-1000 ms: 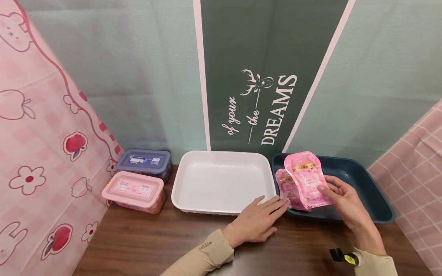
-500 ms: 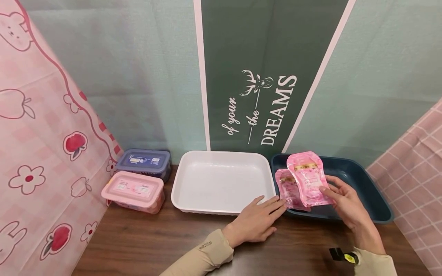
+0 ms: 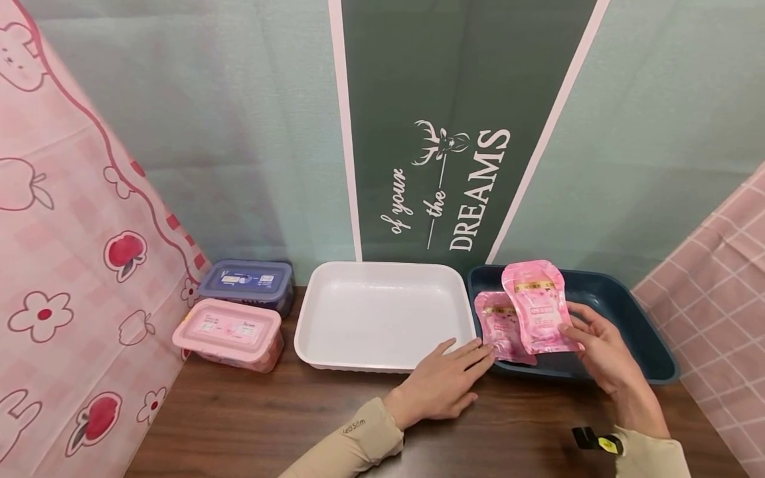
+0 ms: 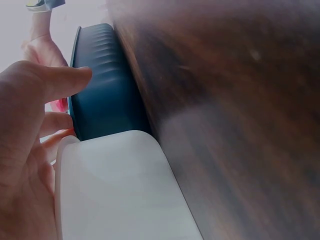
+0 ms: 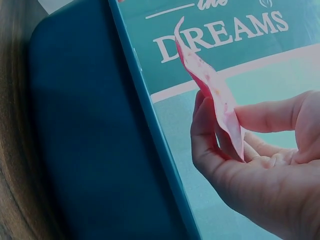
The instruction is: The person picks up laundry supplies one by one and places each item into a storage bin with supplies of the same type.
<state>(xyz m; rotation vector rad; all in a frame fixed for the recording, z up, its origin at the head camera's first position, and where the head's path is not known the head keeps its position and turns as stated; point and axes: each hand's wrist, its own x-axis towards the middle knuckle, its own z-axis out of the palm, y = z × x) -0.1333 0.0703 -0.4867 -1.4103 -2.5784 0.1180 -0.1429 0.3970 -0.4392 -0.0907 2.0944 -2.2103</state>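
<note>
There are two pink pouches, and the held pouch (image 3: 540, 309) is up above the left half of a dark teal tray (image 3: 630, 328), its top leaning slightly left. It is flat and glossy, with a waisted outline, a gold band across its upper part and small printing lower down; seen nearly edge-on from the right wrist, it is thin and gently bowed. The right hand (image 3: 608, 355) grips its lower right edge, thumb on one face and fingers behind. The second pouch (image 3: 497, 324), with the same gold band, is at the left end of the teal tray, partly covered in the head view by the first. Of the two hands, the left hand (image 3: 442, 382) stretches its fingers straight over the near right corner of a white tray (image 3: 388, 325), fingertips at the second pouch's lower left corner; whether they touch it I cannot tell. The two trays sit side by side, white left of teal. Farther left are two lidded boxes, a pink box (image 3: 230, 330) nearer and a blue box (image 3: 248, 282) just behind it. All this stands on one brown wooden table (image 3: 269, 425), before a green backdrop (image 3: 412, 66) lettered "DREAMS".
</note>
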